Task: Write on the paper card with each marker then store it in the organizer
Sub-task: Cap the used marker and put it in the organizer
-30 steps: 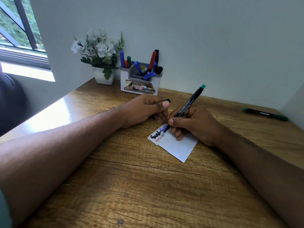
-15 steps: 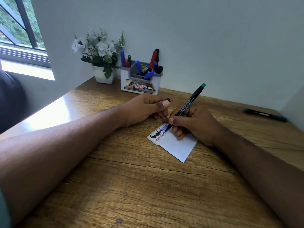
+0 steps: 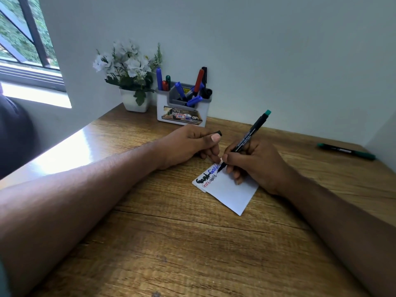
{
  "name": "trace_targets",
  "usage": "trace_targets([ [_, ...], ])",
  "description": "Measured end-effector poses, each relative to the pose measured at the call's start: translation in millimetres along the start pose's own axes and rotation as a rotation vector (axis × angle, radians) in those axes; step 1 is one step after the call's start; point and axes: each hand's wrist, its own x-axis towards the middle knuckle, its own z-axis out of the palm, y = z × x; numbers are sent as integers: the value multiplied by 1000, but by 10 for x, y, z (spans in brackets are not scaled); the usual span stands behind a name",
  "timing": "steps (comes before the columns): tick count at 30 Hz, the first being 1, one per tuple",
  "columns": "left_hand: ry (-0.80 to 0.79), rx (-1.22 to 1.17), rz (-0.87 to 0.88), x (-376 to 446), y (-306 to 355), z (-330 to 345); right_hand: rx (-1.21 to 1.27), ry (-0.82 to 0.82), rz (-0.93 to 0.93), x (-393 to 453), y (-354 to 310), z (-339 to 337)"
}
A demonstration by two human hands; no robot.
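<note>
A white paper card [image 3: 232, 192] lies on the wooden desk with black, blue and red writing along its far left edge. My right hand [image 3: 255, 166] grips a black marker with a green end [image 3: 249, 133], its tip touching the card near the writing. My left hand [image 3: 188, 146] rests beside the card's far corner, fingertips on it, and holds the marker's black cap [image 3: 216, 133]. The white and grey organizer [image 3: 182, 112] stands at the back against the wall with several blue, red, green and black markers in it.
A green marker [image 3: 346, 151] lies capped at the desk's far right, near the side wall. A white pot of white flowers [image 3: 130, 82] stands left of the organizer. A window is at the upper left. Dark fabric shows at the left edge.
The marker tip has crept slightly along the card's written edge; both hands otherwise hold the same places.
</note>
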Motion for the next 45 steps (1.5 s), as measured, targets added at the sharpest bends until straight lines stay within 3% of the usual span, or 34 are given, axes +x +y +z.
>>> trace_targets([
  [17, 0, -9, 3, -18, 30, 5, 49, -64, -19, 15, 24, -6],
  [28, -59, 3, 0, -48, 66, -12, 602, 177, -57, 123, 74, -99],
  [41, -75, 126, 21, -84, 137, -11, 515, 229, -91, 141, 71, -103],
  [45, -81, 150, 40, -103, 135, -5, 379, 204, -65, 142, 76, -60],
])
